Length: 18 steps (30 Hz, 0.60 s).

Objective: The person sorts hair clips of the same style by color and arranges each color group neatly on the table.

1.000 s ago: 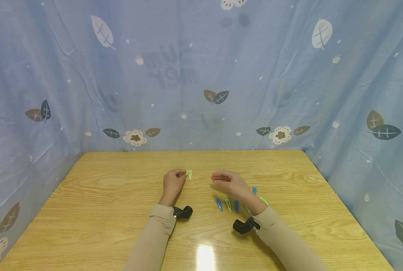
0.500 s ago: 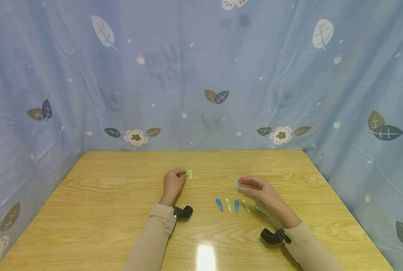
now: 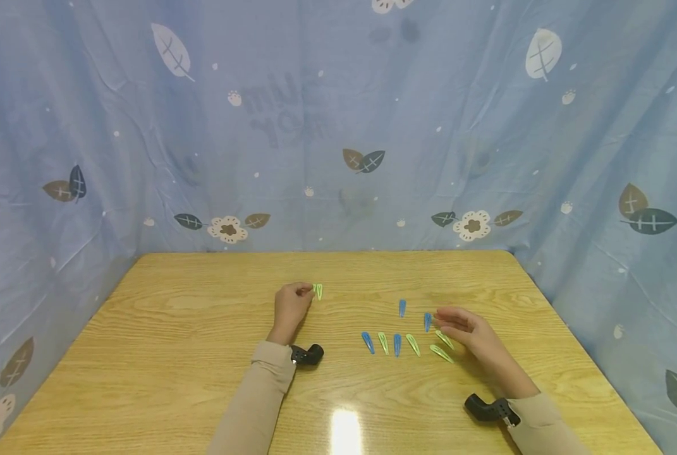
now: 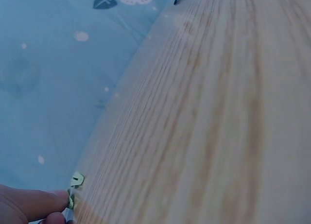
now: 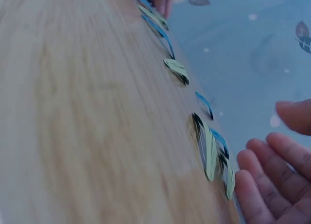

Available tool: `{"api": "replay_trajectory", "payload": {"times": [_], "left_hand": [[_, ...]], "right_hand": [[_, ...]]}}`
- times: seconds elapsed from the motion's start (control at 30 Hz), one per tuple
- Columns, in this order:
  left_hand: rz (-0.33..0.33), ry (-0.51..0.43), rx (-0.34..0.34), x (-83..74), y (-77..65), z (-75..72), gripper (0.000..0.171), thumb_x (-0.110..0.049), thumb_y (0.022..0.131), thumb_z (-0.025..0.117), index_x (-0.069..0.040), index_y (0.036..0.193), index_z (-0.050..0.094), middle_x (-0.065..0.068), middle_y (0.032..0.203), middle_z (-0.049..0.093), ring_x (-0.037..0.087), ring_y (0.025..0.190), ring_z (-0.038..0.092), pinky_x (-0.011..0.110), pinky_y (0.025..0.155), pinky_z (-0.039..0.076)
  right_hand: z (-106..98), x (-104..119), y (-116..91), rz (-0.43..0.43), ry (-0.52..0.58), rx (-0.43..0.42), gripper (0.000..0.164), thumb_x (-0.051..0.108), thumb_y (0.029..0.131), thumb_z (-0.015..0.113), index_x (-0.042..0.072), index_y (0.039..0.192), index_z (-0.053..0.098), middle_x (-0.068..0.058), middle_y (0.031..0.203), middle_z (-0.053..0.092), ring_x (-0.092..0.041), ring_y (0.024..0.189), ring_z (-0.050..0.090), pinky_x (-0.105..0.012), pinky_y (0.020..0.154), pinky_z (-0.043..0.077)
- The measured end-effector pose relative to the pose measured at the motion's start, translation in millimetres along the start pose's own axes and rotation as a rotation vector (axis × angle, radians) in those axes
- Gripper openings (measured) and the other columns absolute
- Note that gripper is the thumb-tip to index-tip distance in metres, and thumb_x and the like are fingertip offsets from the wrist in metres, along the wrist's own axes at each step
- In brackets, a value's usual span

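Note:
My left hand (image 3: 292, 311) rests on the table, its thumb and finger pinching a light green snap hair clip (image 4: 71, 201). Right beside it lies another light green hair clip (image 3: 319, 292). My right hand (image 3: 468, 328) holds nothing; its fingers are spread and loosely bent, as the right wrist view shows. Close to its fingertips lie a blue hair clip (image 3: 427, 322) and a green hair clip (image 3: 444, 339). A second green clip (image 3: 441, 353) lies just nearer the front. Farther back sits a separate blue clip (image 3: 402, 308).
A row of blue and green hair clips (image 3: 397, 345) lies on the wooden table (image 3: 201, 379) between the hands, toward the front. A patterned blue curtain (image 3: 327, 126) hangs behind the table and along both sides.
My right hand has moved right and toward the front, from the middle of the table to beside the right-hand clips, uncovering the far blue clip. My left hand has stayed in place.

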<state>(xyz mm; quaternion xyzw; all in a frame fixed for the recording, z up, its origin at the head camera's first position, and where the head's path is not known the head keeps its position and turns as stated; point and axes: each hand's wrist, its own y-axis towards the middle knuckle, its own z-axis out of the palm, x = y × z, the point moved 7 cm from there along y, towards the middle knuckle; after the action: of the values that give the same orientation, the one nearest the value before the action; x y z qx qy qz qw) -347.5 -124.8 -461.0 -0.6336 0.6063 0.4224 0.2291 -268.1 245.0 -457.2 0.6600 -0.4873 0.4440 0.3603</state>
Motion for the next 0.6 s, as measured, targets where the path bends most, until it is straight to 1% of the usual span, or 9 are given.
{"api": "replay_trajectory", "payload": {"times": [0.07, 0.13, 0.23, 0.33, 0.47, 0.6], "left_hand": [[-0.006, 0.0, -0.002, -0.5, -0.1, -1.2, 0.015, -0.009, 0.084, 0.07, -0.003, 0.097, 0.074, 0.011, 0.084, 0.069, 0.021, 0.077, 0.062, 0.033, 0.067, 0.051], [-0.009, 0.001, 0.0, -1.0, -0.1, -1.4, 0.015, -0.009, 0.084, 0.07, -0.003, 0.097, 0.074, 0.011, 0.084, 0.069, 0.021, 0.077, 0.062, 0.033, 0.067, 0.051], [-0.012, 0.003, 0.002, -1.8, 0.0, -1.2, 0.015, -0.009, 0.084, 0.07, -0.002, 0.097, 0.074, 0.011, 0.085, 0.069, 0.021, 0.078, 0.062, 0.034, 0.068, 0.051], [-0.01, 0.006, 0.008, -2.3, -0.1, -0.6, 0.015, -0.009, 0.084, 0.069, -0.003, 0.098, 0.074, 0.011, 0.085, 0.069, 0.021, 0.078, 0.062, 0.034, 0.068, 0.051], [-0.012, 0.002, 0.006, -1.0, -0.4, -0.6, 0.015, -0.008, 0.084, 0.07, -0.002, 0.097, 0.074, 0.011, 0.086, 0.069, 0.022, 0.078, 0.062, 0.034, 0.068, 0.051], [-0.019, -0.005, -0.001, 0.3, 0.4, -0.1, 0.015, -0.008, 0.083, 0.07, -0.003, 0.097, 0.074, 0.011, 0.086, 0.069, 0.021, 0.078, 0.062, 0.033, 0.068, 0.051]], "right_hand": [[-1.5, -4.6, -1.9, 0.023, -0.014, -0.009, 0.051, 0.021, 0.093, 0.061, -0.005, 0.134, 0.046, -0.027, 0.13, 0.053, 0.003, 0.103, 0.059, -0.014, 0.086, 0.047], [-2.2, -8.4, -3.3, 0.015, -0.048, -0.012, 0.048, 0.02, 0.093, 0.061, -0.005, 0.133, 0.048, -0.026, 0.128, 0.055, 0.002, 0.102, 0.06, -0.015, 0.085, 0.048], [-2.3, -10.6, -5.4, -0.019, -0.094, -0.014, 0.046, 0.018, 0.093, 0.061, -0.004, 0.131, 0.05, -0.025, 0.124, 0.057, -0.006, 0.103, 0.062, -0.017, 0.084, 0.049], [-1.6, -9.8, -6.9, -0.054, -0.119, -0.008, 0.044, 0.016, 0.093, 0.06, -0.006, 0.13, 0.05, -0.027, 0.123, 0.057, -0.013, 0.105, 0.062, -0.019, 0.084, 0.05], [-1.0, -9.7, -6.4, -0.068, -0.156, 0.0, 0.042, 0.011, 0.093, 0.06, -0.006, 0.13, 0.05, -0.026, 0.123, 0.057, -0.017, 0.106, 0.062, -0.019, 0.084, 0.05], [-0.7, -10.0, -5.2, -0.079, -0.219, -0.008, 0.039, 0.008, 0.092, 0.06, -0.002, 0.129, 0.053, -0.023, 0.122, 0.059, -0.025, 0.107, 0.061, -0.019, 0.085, 0.05]]}}
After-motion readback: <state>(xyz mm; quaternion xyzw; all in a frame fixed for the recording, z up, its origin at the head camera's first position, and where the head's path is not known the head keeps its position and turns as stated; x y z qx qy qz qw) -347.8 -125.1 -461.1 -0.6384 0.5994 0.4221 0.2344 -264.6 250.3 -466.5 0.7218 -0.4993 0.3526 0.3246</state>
